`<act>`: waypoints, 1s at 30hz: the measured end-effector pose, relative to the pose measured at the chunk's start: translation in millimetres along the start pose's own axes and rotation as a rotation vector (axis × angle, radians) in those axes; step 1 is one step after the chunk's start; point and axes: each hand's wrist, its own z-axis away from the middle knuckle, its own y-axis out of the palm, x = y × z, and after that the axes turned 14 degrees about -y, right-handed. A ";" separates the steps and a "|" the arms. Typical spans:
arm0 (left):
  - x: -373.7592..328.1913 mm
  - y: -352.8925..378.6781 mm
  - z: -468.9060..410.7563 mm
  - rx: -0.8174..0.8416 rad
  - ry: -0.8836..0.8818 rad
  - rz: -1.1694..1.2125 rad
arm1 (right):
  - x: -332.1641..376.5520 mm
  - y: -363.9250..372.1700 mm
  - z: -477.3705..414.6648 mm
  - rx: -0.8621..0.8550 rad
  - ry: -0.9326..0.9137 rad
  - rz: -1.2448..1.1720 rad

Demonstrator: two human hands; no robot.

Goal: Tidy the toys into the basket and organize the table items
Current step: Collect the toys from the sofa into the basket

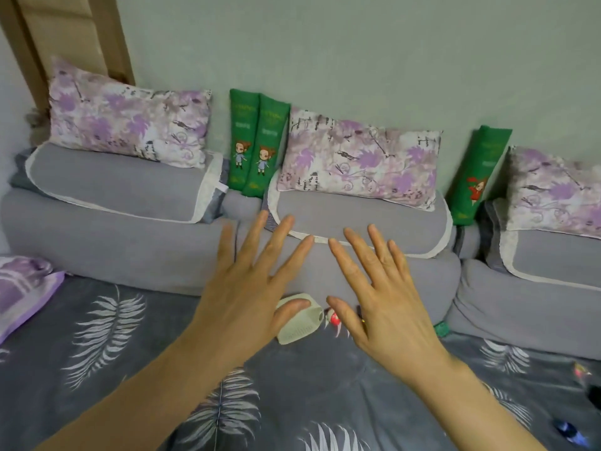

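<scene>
Head view, and both hands are out flat over the grey feather-print bedspread [107, 369]. The left hand [247, 288] has all its fingers spread wide, palm down, gripping nothing. The right hand [387, 304] mirrors it, fingers fanned and holding nothing, a ring showing on 1 finger.

Take the pale oval toy [300, 323] as the landmark: it lies on the bedspread between the 2 hands, partly hidden under the left thumb; whether the thumb touches it I cannot tell. Just right of it sits a small red-and-white toy [334, 320], tucked by the right thumb. Directly behind it runs the grey bolster [113, 242], with 3 purple floral pillows [357, 157] stacked above along the wall. Behind and left of it stand 2 green cartoon-print cushions [257, 141], upright against the wall; a third green cushion [471, 177] leans far to the right. Far right of it, near the frame edge, are small dark blurred items [567, 431] I cannot identify.
</scene>
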 end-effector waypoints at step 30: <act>-50.4 499.2 -85.6 0.740 -0.187 0.214 | -176.2 475.4 -5.6 0.474 0.139 -0.322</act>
